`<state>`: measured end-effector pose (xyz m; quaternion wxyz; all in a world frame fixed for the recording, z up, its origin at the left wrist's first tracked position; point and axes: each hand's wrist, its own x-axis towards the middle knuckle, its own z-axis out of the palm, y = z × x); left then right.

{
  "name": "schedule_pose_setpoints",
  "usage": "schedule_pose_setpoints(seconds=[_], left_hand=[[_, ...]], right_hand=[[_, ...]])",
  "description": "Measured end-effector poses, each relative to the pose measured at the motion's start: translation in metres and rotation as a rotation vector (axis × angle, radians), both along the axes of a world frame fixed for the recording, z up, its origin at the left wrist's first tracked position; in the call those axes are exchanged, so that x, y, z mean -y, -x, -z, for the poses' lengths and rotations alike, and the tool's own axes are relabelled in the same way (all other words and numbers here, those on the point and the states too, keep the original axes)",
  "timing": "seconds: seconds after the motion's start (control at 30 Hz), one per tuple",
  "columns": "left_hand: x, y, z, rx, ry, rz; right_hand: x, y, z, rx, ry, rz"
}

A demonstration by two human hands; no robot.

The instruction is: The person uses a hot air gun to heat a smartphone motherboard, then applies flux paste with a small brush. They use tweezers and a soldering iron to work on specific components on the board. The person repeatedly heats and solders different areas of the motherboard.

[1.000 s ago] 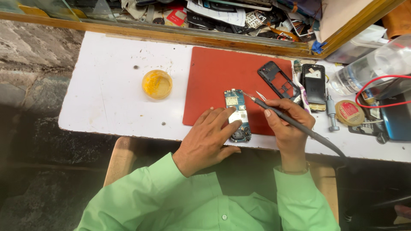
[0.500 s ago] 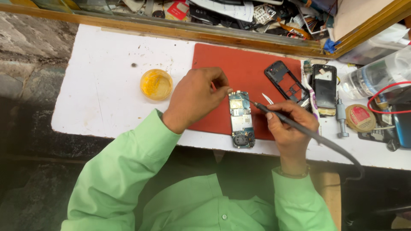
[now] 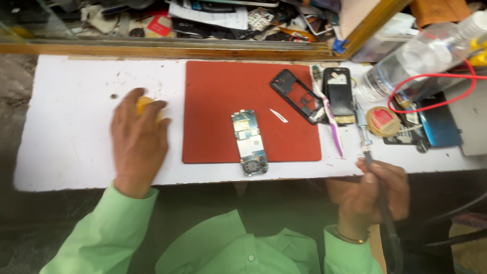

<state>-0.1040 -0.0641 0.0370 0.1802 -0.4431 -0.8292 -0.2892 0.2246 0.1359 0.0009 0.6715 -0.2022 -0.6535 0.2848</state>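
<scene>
Left grip [image 3: 138, 136] covers yellow tin [image 3: 143, 104]; circuit board [image 3: 249, 141] apart.

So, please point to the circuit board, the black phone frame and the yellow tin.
circuit board [image 3: 248, 141]: head view, middle of board.
black phone frame [image 3: 297, 95]: head view, its right long edge.
yellow tin [image 3: 143, 104]: head view, rim showing past the fingers.

Round tin with red-and-cream label [image 3: 384, 121] lies on white desk [image 3: 76, 101], right of red mat. Clear plastic bottle [image 3: 406, 66] lies tilted just behind it. Blue phone with dark screen [image 3: 439, 124] sits just right of tin. Red card [image 3: 160, 25] and white printed sheet [image 3: 213, 15] on the cluttered shelf behind.
</scene>
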Motion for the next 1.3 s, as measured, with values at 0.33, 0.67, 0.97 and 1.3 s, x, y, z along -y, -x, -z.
schedule_pose_setpoints(seconds=[0.33,0.67,0.97,1.3], left_hand=[[-0.011,-0.084,-0.011,0.126,-0.012,0.495],[-0.021,-0.078,-0.013,0.251,0.019,0.531],[-0.019,-0.075,-0.007,0.234,0.013,0.559],[-0.02,-0.079,-0.009,0.214,0.027,0.527]], right_hand=[[-0.024,-0.051,-0.015,0.071,-0.142,0.323],[-0.042,-0.065,-0.046,0.032,-0.229,0.413],[-0.164,-0.07,-0.09,0.076,-0.226,0.297],[-0.238,-0.04,-0.167,0.977,-0.476,0.189]])
